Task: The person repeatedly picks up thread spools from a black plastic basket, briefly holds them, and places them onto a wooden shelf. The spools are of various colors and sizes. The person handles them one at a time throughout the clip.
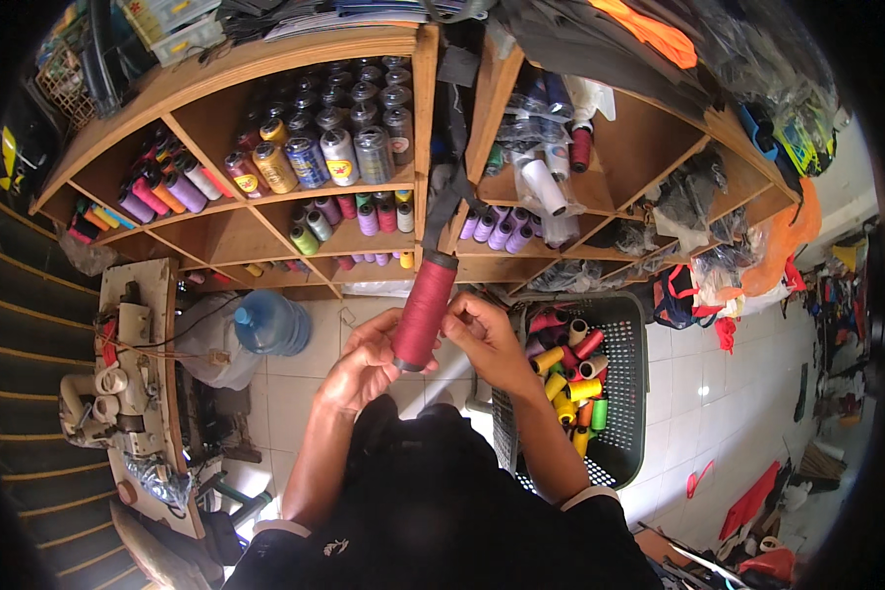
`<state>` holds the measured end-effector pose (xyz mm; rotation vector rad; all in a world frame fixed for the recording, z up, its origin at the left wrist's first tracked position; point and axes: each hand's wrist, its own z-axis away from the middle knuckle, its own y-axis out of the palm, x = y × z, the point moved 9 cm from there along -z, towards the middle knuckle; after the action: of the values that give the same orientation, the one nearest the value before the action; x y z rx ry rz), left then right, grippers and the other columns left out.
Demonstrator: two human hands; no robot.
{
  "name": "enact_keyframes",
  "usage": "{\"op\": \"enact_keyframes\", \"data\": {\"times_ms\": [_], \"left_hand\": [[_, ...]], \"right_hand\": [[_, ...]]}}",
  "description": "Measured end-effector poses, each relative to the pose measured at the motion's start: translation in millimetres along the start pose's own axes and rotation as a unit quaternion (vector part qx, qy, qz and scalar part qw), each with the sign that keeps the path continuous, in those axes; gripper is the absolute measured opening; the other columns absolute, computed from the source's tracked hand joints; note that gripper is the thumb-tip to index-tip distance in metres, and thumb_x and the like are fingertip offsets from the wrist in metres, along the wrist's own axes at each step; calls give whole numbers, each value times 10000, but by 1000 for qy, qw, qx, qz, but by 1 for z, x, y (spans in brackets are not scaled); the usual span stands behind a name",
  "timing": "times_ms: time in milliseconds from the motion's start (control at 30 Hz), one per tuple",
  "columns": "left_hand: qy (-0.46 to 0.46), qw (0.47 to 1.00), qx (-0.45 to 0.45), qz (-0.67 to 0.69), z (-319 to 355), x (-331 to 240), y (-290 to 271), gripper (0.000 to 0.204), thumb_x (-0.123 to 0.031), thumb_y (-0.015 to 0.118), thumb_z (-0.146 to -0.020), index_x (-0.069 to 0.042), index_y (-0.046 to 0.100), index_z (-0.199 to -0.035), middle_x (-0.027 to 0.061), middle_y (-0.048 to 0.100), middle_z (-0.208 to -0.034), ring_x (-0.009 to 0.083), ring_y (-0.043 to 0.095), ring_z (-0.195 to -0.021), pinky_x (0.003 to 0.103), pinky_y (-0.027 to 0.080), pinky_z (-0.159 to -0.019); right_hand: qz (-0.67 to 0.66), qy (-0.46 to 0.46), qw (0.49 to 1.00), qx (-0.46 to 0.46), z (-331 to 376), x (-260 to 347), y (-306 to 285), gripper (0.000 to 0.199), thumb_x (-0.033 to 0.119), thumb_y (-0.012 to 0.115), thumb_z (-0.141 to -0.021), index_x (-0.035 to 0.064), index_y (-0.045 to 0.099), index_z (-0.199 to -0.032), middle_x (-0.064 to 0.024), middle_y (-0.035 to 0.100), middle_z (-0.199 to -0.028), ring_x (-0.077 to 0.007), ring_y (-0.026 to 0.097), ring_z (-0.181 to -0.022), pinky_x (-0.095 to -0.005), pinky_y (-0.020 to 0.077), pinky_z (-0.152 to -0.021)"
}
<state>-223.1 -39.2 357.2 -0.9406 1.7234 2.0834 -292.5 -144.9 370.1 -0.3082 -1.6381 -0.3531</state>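
A large dark-red thread spool (426,313) with black ends is tilted in front of my chest, its top leaning to the right. My left hand (369,356) grips its lower part from the left, with the fingers going behind it. At the spool's right side, my right hand (480,332) has its thumb and fingers bent together close to the thread. Whether a thread end is pinched there is too small to tell. Beyond the spool stands a wooden shelf (339,197) whose compartments hold many thread spools (339,157) in several colours.
A dark plastic basket (639,393) of mixed spools stands on the tiled floor at my right. To the left are a blue water jug (271,323) and a sewing machine (128,393) on a table. Bagged items (693,197) fill the right shelves. Red cloth (752,500) lies on the floor.
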Motion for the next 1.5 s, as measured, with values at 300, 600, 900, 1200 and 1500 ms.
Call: {"op": "enact_keyframes", "data": {"times_ms": [300,600,900,1200,1500], "left_hand": [[-44,986,-6,158,12,-16,-34,614,-338,487,-812,92,455,-1248,172,589,-965,244,571,-787,343,465,-765],[-200,952,119,201,34,-4,-56,592,-460,536,-794,-7,492,-1174,102,544,-870,182,472,-662,294,378,-621],[-33,983,-49,-173,-11,-19,-186,398,-111,609,-898,-28,469,-1261,77,541,-1196,177,544,-1059,326,418,-926],[132,763,-188,-604,-84,-15,-334,442,-42,724,-745,-21,546,-1149,156,623,-1069,304,602,-986,384,491,-832],[145,722,-241,-632,-158,-1,-428,408,-49,700,-754,-24,539,-1127,186,647,-997,375,619,-950,449,490,-795]], "right_hand": [[-8,-22,997,-67,-26,2,42,140,46,704,-811,29,568,-780,-16,539,-793,-88,515,-796,-251,403,-721],[-33,-56,995,-74,-42,-40,62,264,-57,792,-632,42,558,-705,-5,512,-756,-109,498,-743,-250,399,-706],[109,65,965,-230,-63,-159,53,89,96,636,-869,17,614,-834,-43,609,-785,-111,556,-699,-249,436,-666],[486,6,872,53,-126,-259,120,475,80,610,-781,14,524,-1243,-219,519,-1269,-365,510,-1158,-413,424,-984],[620,71,766,158,-193,-352,114,713,98,624,-762,4,325,-1402,-198,275,-1482,-349,355,-1318,-465,367,-1031]]}}
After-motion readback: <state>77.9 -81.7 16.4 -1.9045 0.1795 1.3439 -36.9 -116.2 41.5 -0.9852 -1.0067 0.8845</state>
